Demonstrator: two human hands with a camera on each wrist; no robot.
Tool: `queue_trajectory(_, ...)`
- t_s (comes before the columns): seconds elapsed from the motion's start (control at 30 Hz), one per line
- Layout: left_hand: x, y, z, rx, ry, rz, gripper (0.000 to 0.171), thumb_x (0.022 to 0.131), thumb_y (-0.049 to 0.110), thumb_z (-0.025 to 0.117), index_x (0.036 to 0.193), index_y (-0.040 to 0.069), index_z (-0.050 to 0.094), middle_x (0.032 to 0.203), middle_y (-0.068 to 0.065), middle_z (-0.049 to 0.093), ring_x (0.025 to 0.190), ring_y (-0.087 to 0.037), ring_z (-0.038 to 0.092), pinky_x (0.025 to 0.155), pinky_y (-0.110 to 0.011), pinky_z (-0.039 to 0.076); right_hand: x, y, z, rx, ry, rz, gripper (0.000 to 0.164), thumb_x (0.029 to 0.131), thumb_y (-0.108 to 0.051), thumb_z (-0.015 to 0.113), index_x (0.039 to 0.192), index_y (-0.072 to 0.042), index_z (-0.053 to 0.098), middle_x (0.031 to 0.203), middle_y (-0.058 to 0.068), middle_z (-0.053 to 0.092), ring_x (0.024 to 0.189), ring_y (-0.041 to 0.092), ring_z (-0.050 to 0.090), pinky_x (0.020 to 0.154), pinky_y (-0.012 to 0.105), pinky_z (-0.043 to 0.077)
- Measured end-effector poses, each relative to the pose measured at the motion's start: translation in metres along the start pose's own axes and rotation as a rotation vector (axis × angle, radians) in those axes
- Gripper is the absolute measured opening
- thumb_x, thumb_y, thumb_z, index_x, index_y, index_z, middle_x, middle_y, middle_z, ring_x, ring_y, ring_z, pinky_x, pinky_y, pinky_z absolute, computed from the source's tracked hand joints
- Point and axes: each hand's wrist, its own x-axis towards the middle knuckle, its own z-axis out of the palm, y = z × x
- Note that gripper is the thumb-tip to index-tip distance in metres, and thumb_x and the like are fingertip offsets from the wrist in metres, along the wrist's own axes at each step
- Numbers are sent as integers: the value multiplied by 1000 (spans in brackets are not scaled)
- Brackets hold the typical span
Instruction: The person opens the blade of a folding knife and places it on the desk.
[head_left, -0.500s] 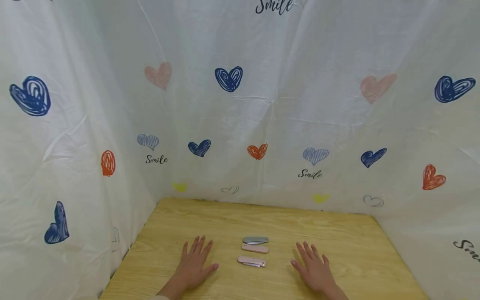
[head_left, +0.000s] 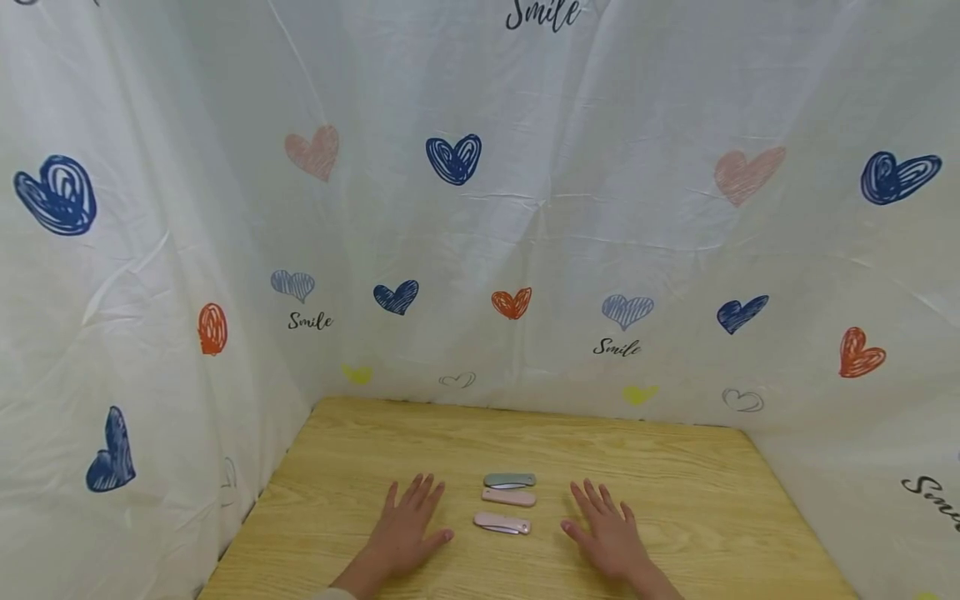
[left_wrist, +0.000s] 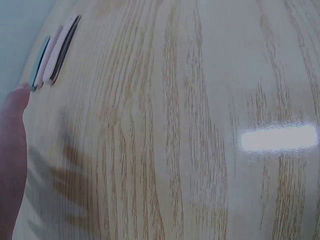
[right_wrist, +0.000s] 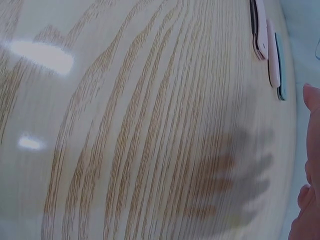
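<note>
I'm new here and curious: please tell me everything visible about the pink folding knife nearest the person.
The pink folding knife looks closed: a slim, round-ended handle with a silvery blade strip along its near edge and a small round detail at the right end. The handle looks smooth; its material is unclear. It lies crosswise on the wood-grained table, between the left hand and the right hand, a small gap from the other pink knife behind it. Neither hand touches it.
</note>
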Motion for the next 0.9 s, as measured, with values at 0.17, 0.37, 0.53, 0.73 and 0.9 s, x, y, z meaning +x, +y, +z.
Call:
queue_trajectory(0.17, 2, 5, 5, -14, -32, 35, 72, 96, 56, 45, 150, 10, 34, 156, -17, 33, 145, -37, 27, 115, -66, 15, 2, -7, 6, 9, -15, -27, 66, 96, -51, 51, 148, -13, 39, 154, 17, 35, 143, 44, 27, 106, 77, 16)
queue_trajectory(0.37, 5, 16, 12, -30, -37, 73, 69, 96, 52, 47, 148, 7, 36, 154, -17, 35, 143, -38, 30, 114, -65, 20, 4, -13, 17, 49, -46, -130, 64, 95, -48, 54, 148, -14, 39, 153, 17, 37, 142, 43, 31, 103, 77, 20)
queue_trajectory(0.53, 9, 25, 17, -19, -72, 79, 70, 97, 54, 45, 149, 9, 34, 156, -15, 33, 145, -35, 28, 116, -63, 19, 5, -20, 27, 41, -34, -218, 63, 94, -46, 56, 147, -14, 41, 151, 18, 40, 138, 46, 36, 100, 76, 26)
queue_trajectory(0.73, 9, 33, 29, -26, -77, 93, 69, 96, 55, 44, 149, 10, 36, 155, -14, 35, 144, -32, 31, 115, -62, 20, 3, -31, 30, 95, -91, -280, 61, 96, -41, 55, 146, -10, 41, 151, 19, 40, 137, 48, 36, 100, 75, 26)
queue_trajectory(0.9, 8, 38, 34, 17, -82, 93, 70, 96, 56, 42, 149, 10, 36, 155, -10, 37, 143, -27, 34, 117, -56, 23, 0, -36, 31, 116, -142, -307, 60, 98, -41, 51, 147, -8, 40, 152, 19, 38, 138, 47, 34, 101, 76, 26)
